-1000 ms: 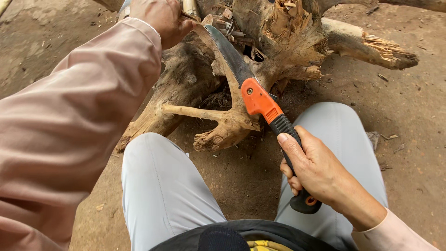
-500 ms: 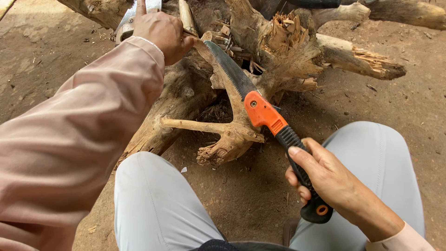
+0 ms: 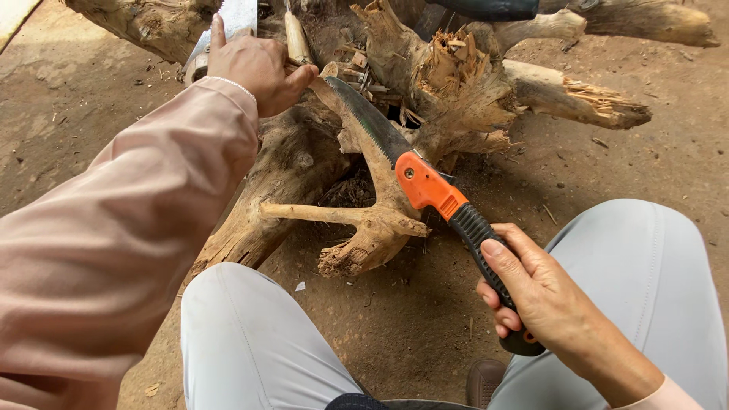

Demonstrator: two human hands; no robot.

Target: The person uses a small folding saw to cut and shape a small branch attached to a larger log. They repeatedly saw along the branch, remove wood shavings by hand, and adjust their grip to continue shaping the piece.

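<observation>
My right hand (image 3: pixel 550 304) grips the black handle of a folding saw (image 3: pixel 433 190) with an orange body and a dark toothed blade. The blade lies across a pale forked root (image 3: pixel 364 220) of a dry tree stump (image 3: pixel 448 99). My left hand (image 3: pixel 258 68), in a pink sleeve, is clamped on the upper end of that root, close to the blade's tip. I am seated, with my grey-trousered knees on either side of the stump.
Splintered wood and broken branches (image 3: pixel 577 95) fan out from the stump to the right. A flat metal blade (image 3: pixel 228 26) lies behind my left hand. A dark object (image 3: pixel 486 9) rests on top of the stump. Bare packed earth (image 3: pixel 645 167) surrounds everything.
The saw has slid back toward me along the root, and my right hand has drawn closer to my knee. My left hand keeps its hold on the wood.
</observation>
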